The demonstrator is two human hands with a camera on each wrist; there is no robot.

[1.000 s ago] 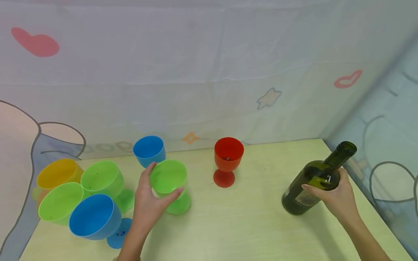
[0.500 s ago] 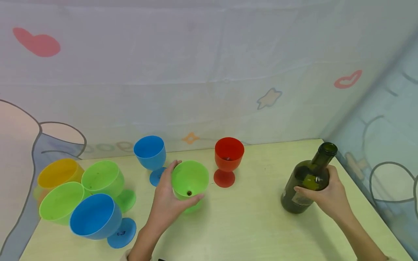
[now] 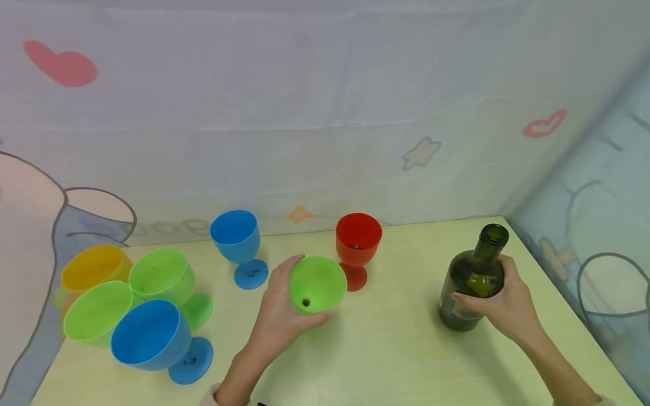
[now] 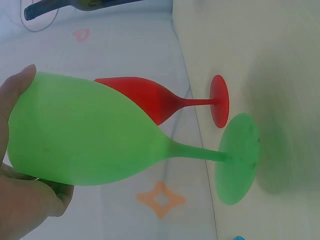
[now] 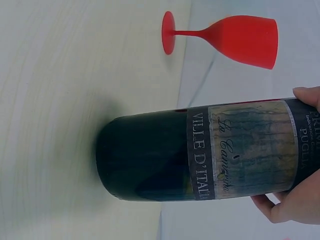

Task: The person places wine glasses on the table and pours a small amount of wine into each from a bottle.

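My left hand (image 3: 279, 313) grips a green plastic wine goblet (image 3: 320, 279) around its bowl, thumb on the near side and fingers on the far side. A small dark spot shows at the bottom of the bowl. In the left wrist view, the goblet's round foot (image 4: 238, 159) is close over the table, with a soft shadow beside it. Farther right, a dark green wine bottle (image 3: 459, 282) is held around its upper body by my right hand (image 3: 510, 307). It stands nearly upright, its mouth uncorked, and its label (image 5: 252, 150) shows in the right wrist view.
A red goblet (image 3: 358, 242) stands just behind the green one. To the left are a blue goblet (image 3: 236, 239) near the back edge and a cluster of yellow, green and blue goblets (image 3: 152, 332). A printed cloth (image 3: 304, 113) hangs behind the table (image 3: 396, 349).
My left hand has carried the green goblet rightward, away from the back blue goblet to in front of the red one. The bottle has tilted from leaning right to nearly upright in my right hand.
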